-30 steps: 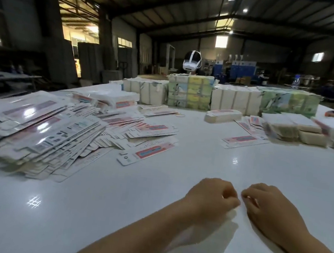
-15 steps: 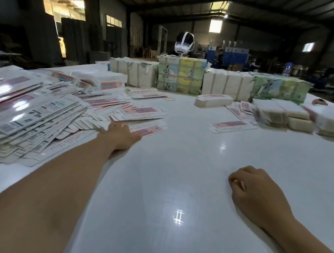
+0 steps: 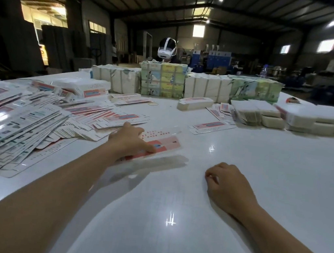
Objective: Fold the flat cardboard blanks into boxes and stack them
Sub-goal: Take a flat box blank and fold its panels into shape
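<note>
Cardboard blank [image 3: 160, 144] lies at the edge of the loose pile [image 3: 35, 121], your left hand [image 3: 127, 141] gripping it; draw it clear toward your right hand [image 3: 228, 185], curled empty on the table [image 3: 167, 243].

The left hand [image 3: 129, 140] lies on a flat cardboard blank [image 3: 159, 144] on the white table [image 3: 169, 232], its fingers at the blank's near edge (the grip is blurry). A big messy pile of blanks [image 3: 24, 120] sits at nine o'clock. The right hand [image 3: 228, 185] rests at three o'clock, fingers curled, holding nothing. Wrapped bundles [image 3: 161, 79] stand at twelve o'clock.
</note>
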Tool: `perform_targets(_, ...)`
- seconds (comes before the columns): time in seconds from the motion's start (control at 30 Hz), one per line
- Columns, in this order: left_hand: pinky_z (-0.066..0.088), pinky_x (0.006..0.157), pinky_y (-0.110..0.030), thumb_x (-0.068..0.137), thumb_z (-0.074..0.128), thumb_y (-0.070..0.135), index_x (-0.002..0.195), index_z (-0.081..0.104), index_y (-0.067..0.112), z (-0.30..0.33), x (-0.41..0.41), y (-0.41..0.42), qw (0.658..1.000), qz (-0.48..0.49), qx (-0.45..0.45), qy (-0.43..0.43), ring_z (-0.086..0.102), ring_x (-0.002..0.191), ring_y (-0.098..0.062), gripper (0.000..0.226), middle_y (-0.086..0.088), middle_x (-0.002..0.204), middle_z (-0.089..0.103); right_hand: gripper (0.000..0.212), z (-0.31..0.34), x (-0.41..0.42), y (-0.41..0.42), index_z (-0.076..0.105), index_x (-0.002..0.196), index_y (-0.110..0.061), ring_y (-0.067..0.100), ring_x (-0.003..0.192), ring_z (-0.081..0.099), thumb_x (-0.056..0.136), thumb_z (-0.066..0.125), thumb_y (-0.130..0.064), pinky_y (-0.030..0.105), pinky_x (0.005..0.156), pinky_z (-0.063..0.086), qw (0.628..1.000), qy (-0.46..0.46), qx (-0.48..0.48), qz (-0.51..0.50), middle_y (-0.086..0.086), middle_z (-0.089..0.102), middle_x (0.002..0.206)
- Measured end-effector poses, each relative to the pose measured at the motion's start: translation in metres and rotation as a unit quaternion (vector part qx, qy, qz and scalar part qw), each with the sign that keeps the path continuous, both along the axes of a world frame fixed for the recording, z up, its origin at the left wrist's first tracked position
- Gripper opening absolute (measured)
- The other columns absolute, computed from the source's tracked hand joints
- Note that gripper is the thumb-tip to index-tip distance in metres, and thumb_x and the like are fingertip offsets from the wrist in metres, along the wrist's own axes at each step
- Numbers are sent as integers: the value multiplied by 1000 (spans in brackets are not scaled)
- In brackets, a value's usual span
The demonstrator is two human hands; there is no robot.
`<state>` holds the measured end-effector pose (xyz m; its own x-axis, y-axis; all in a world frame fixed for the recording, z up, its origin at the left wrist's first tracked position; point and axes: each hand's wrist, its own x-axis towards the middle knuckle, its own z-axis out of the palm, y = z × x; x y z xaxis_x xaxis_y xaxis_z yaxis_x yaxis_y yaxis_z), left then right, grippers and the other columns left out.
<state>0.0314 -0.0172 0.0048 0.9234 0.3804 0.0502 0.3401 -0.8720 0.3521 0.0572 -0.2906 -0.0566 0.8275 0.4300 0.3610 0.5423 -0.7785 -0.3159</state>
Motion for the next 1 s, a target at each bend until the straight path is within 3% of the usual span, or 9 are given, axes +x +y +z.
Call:
perform_targets(0.1,45,95,-45,50,58,75,116,58,28,-2,-21,-39,995,-70,-67,-12,52,101,-26,81,-6,113,45,27,7,3,-5,70,107,-12,16,89,59,93,47,-12,21,73,39,973,93,209,-32,0,64,103)
perform_targets(0.2,41,99,-44,48,52,79,127,52,34,-10,-34,-64,993,-110,-53,-2,48,99,-19,91,3,104,37,23,24,-2,-16,70,87,-9,17,66,63,91,49,-15,28,59,51,792,301,529,-51,7,70,87)
perform_targets(0.27,38,102,-43,48,48,82,143,34,32,-15,-38,-74,992,-124,-31,3,42,99,-15,109,5,104,33,25,30,-7,-21,66,85,-7,18,54,63,93,48,-23,30,52,53,698,388,602,-15,5,67,65)
perform_targets(0.3,37,102,-42,47,47,82,146,28,30,-16,-39,-77,991,-134,-18,1,40,98,-13,113,6,105,32,23,33,-11,-21,64,88,-5,18,51,64,94,49,-22,29,49,54,680,409,609,11,5,65,60)
perform_targets(0.4,33,98,-40,47,41,87,149,18,32,-19,-43,-87,984,-168,58,-12,38,104,-12,119,4,122,37,11,36,-17,-21,62,93,-1,22,64,70,92,51,-4,26,47,54,710,415,565,69,11,72,73)
perform_targets(0.5,28,106,-47,52,41,89,149,10,35,-25,-50,-96,968,-210,128,-43,39,114,-11,115,9,140,34,14,37,-19,-21,61,94,-4,24,72,72,93,48,2,31,55,59,710,427,553,89,12,74,79)
perform_targets(0.6,28,108,-43,62,53,82,149,9,32,-28,-56,-102,959,-225,151,-88,44,111,-13,110,10,140,37,16,39,-19,-21,60,97,-2,25,73,72,94,45,4,31,56,57,703,442,547,111,12,74,80)
perform_targets(0.8,43,86,-24,65,66,70,148,18,25,-25,-63,-107,945,-251,139,-155,43,99,-9,105,5,130,45,23,39,-18,-27,59,101,1,28,76,70,87,44,9,32,57,58,692,471,526,151,19,71,90)
perform_targets(1.0,44,81,-21,66,66,69,146,22,23,-22,-69,-110,937,-276,158,-146,44,96,-9,102,6,129,46,25,32,-21,-29,74,93,-7,23,71,70,68,71,-6,26,43,53,717,493,462,171,16,72,91)
